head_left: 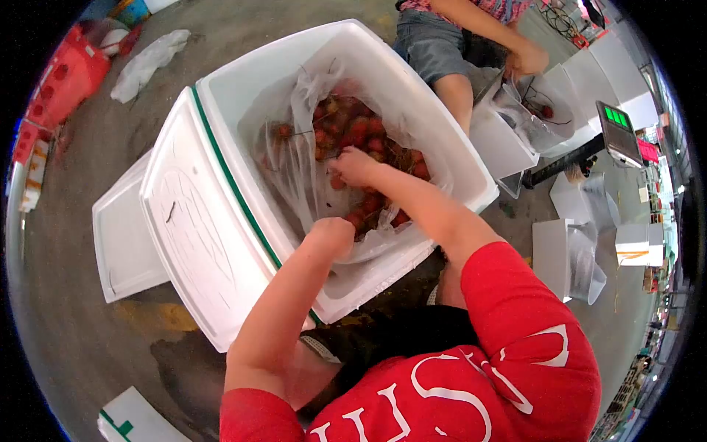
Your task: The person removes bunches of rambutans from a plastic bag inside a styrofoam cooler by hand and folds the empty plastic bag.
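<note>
A large white foam box (pixel 276 55) stands in front of me, lined with a clear plastic bag (pixel 294 173). Red, round, rough-skinned fruits (pixel 357 129) on thin twigs lie heaped in the bag; they look like lychees or rambutans. My right hand (pixel 355 168) reaches into the middle of the heap, its fingers closed at a single red fruit (pixel 337 181). My left hand (pixel 333 236) is bent down inside the near left part of the box, beside the bag and the nearer fruits. Its fingers are hidden from view.
The white lid (pixel 195 214) leans on the box's left side, with another white panel (pixel 125 228) behind it. At right, a co-worker's hand (pixel 526 59) reaches into a smaller bag-lined box (pixel 501 140) by a scale display (pixel 618 125). More white boxes (pixel 551 258) stand beyond.
</note>
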A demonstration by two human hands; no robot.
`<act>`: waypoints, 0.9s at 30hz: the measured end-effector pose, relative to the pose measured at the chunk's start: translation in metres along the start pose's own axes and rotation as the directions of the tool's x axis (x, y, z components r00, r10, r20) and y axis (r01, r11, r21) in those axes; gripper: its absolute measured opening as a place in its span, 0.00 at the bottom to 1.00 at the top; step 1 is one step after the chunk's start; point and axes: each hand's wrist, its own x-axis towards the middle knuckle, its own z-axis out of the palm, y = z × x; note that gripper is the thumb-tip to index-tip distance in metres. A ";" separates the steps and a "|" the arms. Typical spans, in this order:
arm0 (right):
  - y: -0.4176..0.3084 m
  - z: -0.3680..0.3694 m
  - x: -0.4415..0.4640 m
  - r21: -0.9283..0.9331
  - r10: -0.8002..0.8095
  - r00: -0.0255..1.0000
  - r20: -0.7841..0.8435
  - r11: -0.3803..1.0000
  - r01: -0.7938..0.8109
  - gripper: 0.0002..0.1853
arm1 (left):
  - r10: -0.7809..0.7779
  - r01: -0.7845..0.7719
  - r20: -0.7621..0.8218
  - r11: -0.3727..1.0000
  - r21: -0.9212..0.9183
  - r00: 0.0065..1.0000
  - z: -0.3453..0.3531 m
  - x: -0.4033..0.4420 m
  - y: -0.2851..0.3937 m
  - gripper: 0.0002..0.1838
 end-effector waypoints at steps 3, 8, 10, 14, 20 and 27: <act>0.016 -0.019 -0.014 0.650 0.280 0.926 -0.254 0.758 -0.051 0.11 | 0.024 -0.027 0.048 0.998 0.062 0.999 0.003 0.008 -0.002 0.15; 0.047 -0.047 -0.060 0.983 0.314 0.937 0.154 0.046 -0.177 0.17 | 0.027 -0.028 0.018 0.999 0.026 0.999 0.001 0.003 0.000 0.15; 0.058 -0.047 -0.067 0.995 0.345 0.933 0.102 -0.013 -0.103 0.15 | 0.014 -0.014 0.021 1.000 0.025 1.000 0.005 0.007 -0.003 0.15; 0.085 -0.044 -0.075 0.997 0.282 0.956 0.076 -0.043 -0.067 0.14 | 0.032 -0.033 0.035 0.999 0.020 0.999 0.005 0.008 -0.003 0.14; 0.091 -0.061 -0.057 0.638 0.481 0.725 -0.493 0.766 -0.074 0.07 | 0.009 -0.009 0.029 1.000 0.017 1.000 0.000 0.002 0.001 0.15; 0.009 -0.035 0.005 0.095 0.280 0.933 0.227 0.947 -0.307 0.12 | 0.010 -0.015 0.075 0.997 0.073 0.997 -0.004 0.005 0.002 0.17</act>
